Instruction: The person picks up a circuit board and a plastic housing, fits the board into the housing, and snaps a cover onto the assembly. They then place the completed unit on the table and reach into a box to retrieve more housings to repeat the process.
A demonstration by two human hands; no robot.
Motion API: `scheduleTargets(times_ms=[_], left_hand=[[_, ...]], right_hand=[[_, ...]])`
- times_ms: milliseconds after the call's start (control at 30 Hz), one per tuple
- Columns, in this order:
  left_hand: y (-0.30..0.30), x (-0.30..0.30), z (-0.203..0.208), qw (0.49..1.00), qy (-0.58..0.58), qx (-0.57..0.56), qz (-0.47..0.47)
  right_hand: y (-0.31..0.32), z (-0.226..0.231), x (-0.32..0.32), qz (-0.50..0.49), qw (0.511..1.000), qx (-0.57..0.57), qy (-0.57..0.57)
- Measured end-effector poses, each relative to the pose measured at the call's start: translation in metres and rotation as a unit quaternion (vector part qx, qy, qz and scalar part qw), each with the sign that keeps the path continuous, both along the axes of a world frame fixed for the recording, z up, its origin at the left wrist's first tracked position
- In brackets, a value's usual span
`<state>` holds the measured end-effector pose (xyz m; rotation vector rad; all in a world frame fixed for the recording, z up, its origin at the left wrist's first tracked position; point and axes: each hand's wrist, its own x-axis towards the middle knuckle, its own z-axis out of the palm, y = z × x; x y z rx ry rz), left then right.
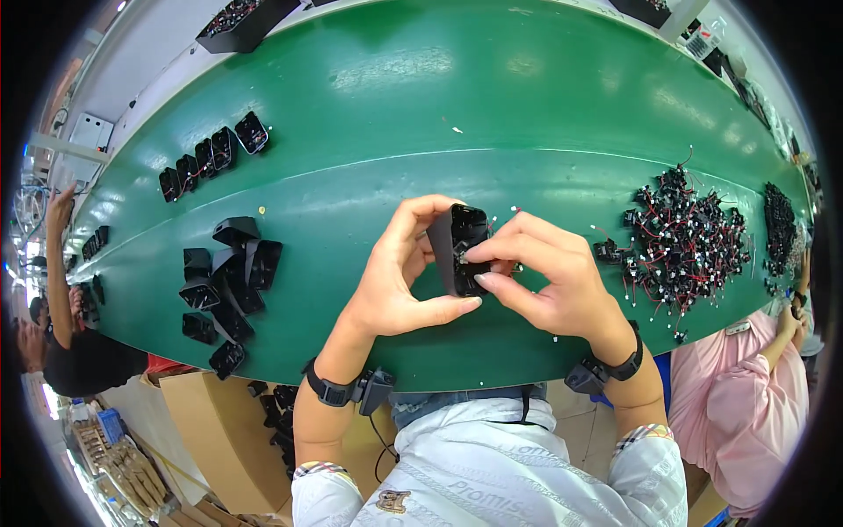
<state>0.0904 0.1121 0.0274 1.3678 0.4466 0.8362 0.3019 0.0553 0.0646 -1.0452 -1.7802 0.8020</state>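
Note:
My left hand (391,279) grips a black plastic housing (445,250) by its side, with the thumb along its lower end. The hollow side of the housing is turned toward my right hand (549,274). Thumb and fingers of that hand are closed together at the opening, reaching inside. A small pale bit shows at the fingertips, and tiny wire ends stick out beside them. What the right fingers pinch is mostly hidden. To the right lies a big heap of small black parts with red and black wires (685,241).
Black housings (233,277) are piled on the green table (395,114) at left, with a row of them (204,158) farther back. A dark bin (241,26) stands beyond the far edge. Cardboard boxes (211,430) sit below at left. Other people work on both sides.

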Motion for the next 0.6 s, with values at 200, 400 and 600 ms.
scheduleTargets(times_ms=[200,400,600], left_hand=[[-0.001,0.0,0.0,0.999,-0.001,-0.039,-0.015],[-0.003,0.002,0.0,0.999,-0.005,-0.028,-0.019],[-0.003,0.001,-0.006,1.0,-0.006,-0.011,-0.027]], right_hand=[[0.002,-0.001,0.007,-0.035,0.999,-0.004,-0.019],[0.0,0.001,0.007,-0.055,0.998,-0.018,0.031],[-0.012,0.007,-0.005,-0.053,0.999,0.008,0.002]])
